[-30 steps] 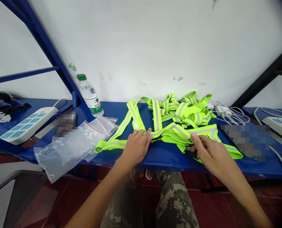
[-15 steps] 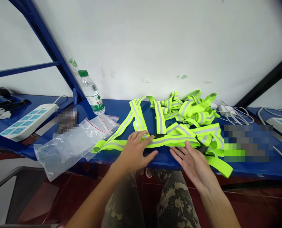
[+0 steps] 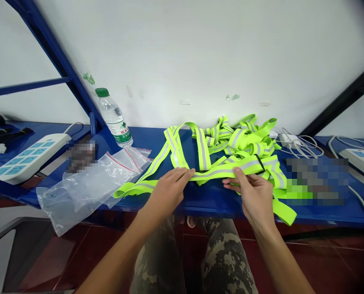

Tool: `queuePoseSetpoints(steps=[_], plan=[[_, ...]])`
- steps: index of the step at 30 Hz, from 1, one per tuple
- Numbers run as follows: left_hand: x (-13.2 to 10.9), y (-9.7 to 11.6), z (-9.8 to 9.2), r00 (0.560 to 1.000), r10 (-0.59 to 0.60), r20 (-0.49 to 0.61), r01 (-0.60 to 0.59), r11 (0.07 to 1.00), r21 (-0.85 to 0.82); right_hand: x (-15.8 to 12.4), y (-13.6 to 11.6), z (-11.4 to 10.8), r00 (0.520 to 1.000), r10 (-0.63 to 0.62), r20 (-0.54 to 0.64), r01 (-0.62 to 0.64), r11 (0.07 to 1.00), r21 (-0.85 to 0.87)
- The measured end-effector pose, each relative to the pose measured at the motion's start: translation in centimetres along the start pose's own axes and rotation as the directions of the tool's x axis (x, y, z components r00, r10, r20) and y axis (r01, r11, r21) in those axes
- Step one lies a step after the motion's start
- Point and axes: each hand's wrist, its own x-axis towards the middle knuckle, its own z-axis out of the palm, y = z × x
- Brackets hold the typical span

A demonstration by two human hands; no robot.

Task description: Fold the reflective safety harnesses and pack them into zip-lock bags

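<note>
A neon yellow reflective strap (image 3: 217, 171) with a grey stripe runs along the front of the blue table, part of a looped belt harness. My left hand (image 3: 169, 190) is closed on it, thumb and fingers pinching the strap near the middle. My right hand (image 3: 254, 192) grips the same strap farther right, thumb on top and fingers beneath. Just beyond that hand a black buckle (image 3: 259, 163) shows on the strap. Behind lies a tangled heap of similar reflective straps (image 3: 240, 136). A loose yellow strap end (image 3: 285, 212) hangs over the table's front edge.
Clear zip bags (image 3: 87, 183) lie left of the straps, overhanging the edge of the blue table (image 3: 145, 136). A water bottle (image 3: 116, 118) stands behind them. A white power strip (image 3: 30, 159) is at far left; white cables and a charger (image 3: 292, 141) lie right. Some patches are pixelated.
Both hands have closed on the front strap, which is lifted slightly and drawn straighter between them. The black buckle on the right has turned up. The view has shifted slightly.
</note>
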Motion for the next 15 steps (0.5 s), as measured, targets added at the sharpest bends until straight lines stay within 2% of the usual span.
queuePoseSetpoints(steps=[5,7,9,12,15], plan=[[-0.3,0.6,-1.0,0.968,0.083,0.238,-0.098,0.994,0.051,-0.2,1.1,-0.6,0.991,-0.132,0.014,0.132,0.966,-0.222],[-0.5,1.0,-1.1,0.945,0.09,0.316,-0.112,0.992,0.054,-0.8,1.0,-0.3,0.975,-0.222,0.032,0.218,0.902,-0.372],[-0.7,1.3,-1.0,0.928,0.088,0.361,-0.106,0.994,0.028,-1.5,0.6,0.4,0.939,-0.332,0.089,0.327,0.784,-0.527],[-1.0,1.6,-0.5,0.937,0.063,0.344,-0.05,0.998,-0.045,-2.5,0.5,2.1,0.826,-0.48,0.295,0.547,0.556,-0.626],[-1.3,2.2,-0.1,0.969,0.014,0.245,0.005,0.997,-0.078,-3.1,1.1,3.6,0.672,-0.52,0.527,0.736,0.39,-0.554]])
